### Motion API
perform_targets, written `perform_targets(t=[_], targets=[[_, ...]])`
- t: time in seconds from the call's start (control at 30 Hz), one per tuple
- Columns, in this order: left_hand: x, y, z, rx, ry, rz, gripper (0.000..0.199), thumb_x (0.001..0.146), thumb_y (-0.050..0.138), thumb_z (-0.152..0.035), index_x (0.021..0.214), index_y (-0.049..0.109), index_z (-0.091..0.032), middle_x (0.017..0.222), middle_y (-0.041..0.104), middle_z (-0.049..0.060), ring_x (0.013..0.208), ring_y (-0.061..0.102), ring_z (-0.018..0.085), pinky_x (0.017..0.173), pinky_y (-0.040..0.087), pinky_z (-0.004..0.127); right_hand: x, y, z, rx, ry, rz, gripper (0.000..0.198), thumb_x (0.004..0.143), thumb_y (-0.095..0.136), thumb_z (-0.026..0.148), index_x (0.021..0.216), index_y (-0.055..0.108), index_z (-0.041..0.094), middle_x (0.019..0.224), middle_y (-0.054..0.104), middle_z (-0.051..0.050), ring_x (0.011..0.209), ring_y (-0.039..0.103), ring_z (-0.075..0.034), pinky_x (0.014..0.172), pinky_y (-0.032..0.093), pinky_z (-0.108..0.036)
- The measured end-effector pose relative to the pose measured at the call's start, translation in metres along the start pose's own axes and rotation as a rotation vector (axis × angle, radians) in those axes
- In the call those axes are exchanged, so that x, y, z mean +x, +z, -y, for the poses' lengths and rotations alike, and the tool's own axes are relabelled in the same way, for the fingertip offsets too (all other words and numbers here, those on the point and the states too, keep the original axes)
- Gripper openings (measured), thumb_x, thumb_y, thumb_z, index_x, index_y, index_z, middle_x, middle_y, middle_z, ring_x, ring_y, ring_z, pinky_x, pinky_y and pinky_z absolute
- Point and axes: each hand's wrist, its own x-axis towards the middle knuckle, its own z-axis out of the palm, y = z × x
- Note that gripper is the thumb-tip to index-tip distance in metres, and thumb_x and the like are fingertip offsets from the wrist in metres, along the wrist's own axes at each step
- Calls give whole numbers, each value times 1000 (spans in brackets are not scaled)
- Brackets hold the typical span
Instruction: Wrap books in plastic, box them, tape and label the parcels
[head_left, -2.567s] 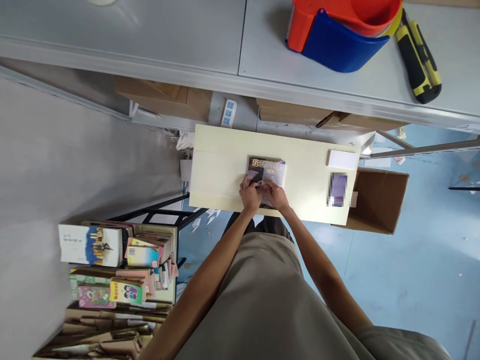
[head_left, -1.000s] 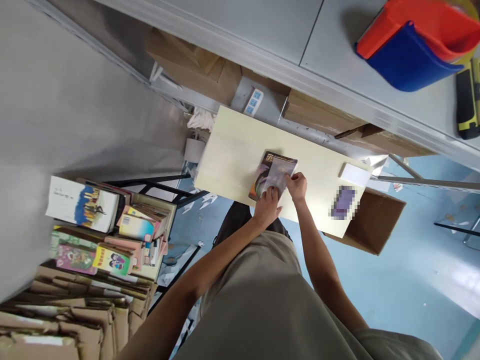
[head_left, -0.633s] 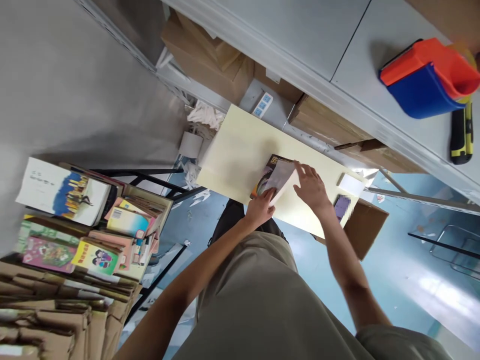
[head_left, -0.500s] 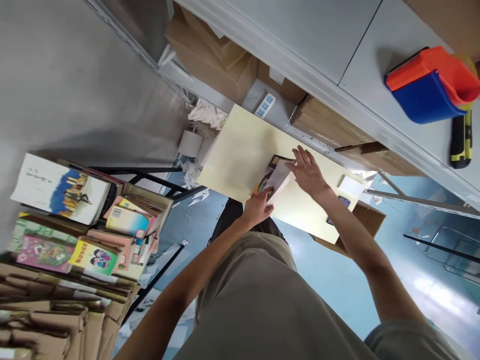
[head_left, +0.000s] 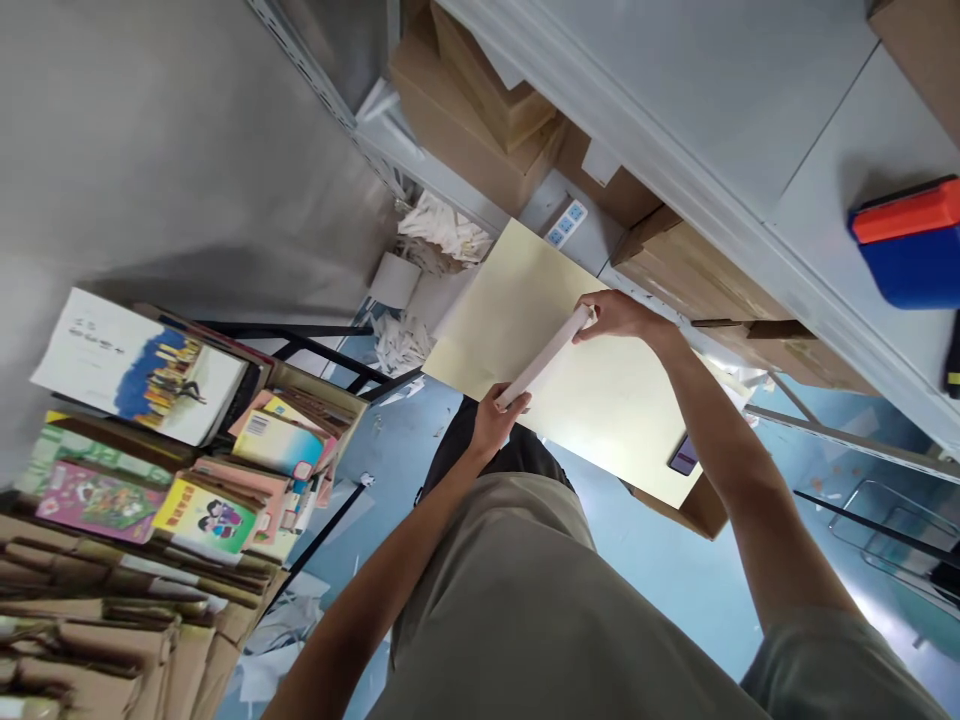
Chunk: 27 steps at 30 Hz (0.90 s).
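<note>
Both hands hold a book (head_left: 546,358) tilted up on edge over the cream-coloured board (head_left: 480,330), so a long pale edge faces me and its cover is hidden. My left hand (head_left: 498,425) grips the near end, thumb and fingers closed on it. At the far end, my right hand (head_left: 613,316) pinches the other corner with curled fingers. A phone (head_left: 684,456) lies on the board's right part, beside my right forearm.
Book stacks (head_left: 142,370) stand at left, above folded brown cardboard (head_left: 105,640). A grey shelf (head_left: 675,100) crosses the upper right, bearing a red and blue tape dispenser (head_left: 911,245). Cardboard boxes (head_left: 465,120) and a power strip (head_left: 566,223) sit beneath. Scrap paper (head_left: 442,225) lies behind the board.
The book has gone from lying on the board, dark cover partly showing, to standing on edge. My right hand has closed from flat fingers to a grip on its far end. The view has shifted.
</note>
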Motion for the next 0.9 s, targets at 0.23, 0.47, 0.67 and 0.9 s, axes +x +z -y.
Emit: perform_targets(t=[0.23, 0.47, 0.67, 0.9], targets=[[39, -25, 7, -151, -119, -66, 43, 91, 85, -47, 117, 73, -15, 121, 83, 15, 128, 76, 33, 109, 63, 44, 70, 37, 26, 153, 92, -122, 47, 70, 94, 55, 91, 68, 22, 94, 74, -1, 85, 64, -21, 73, 41, -29], [75, -50, 6, 486, -325, 198, 50, 112, 52, -51, 81, 73, -17, 81, 80, 10, 89, 83, 27, 90, 65, 37, 109, 67, 47, -23, 259, -123, 46, 76, 95, 45, 107, 73, 19, 120, 76, -11, 107, 71, -28, 92, 53, -35], [82, -69, -11, 733, -306, 458, 46, 105, 60, -41, 64, 69, -22, 70, 79, 7, 66, 77, 25, 84, 61, 36, 100, 102, 75, -22, 433, -308, 65, 89, 85, 32, 147, 61, 15, 149, 61, -22, 134, 65, -37, 107, 58, -48], [129, -72, -42, 869, 246, 203, 32, 105, 60, -30, 132, 74, -21, 133, 78, 14, 112, 77, 27, 111, 58, 40, 16, 181, 61, 272, 547, -818, 55, 105, 60, 46, 152, 56, 17, 145, 62, -25, 134, 64, -38, 107, 60, -58]])
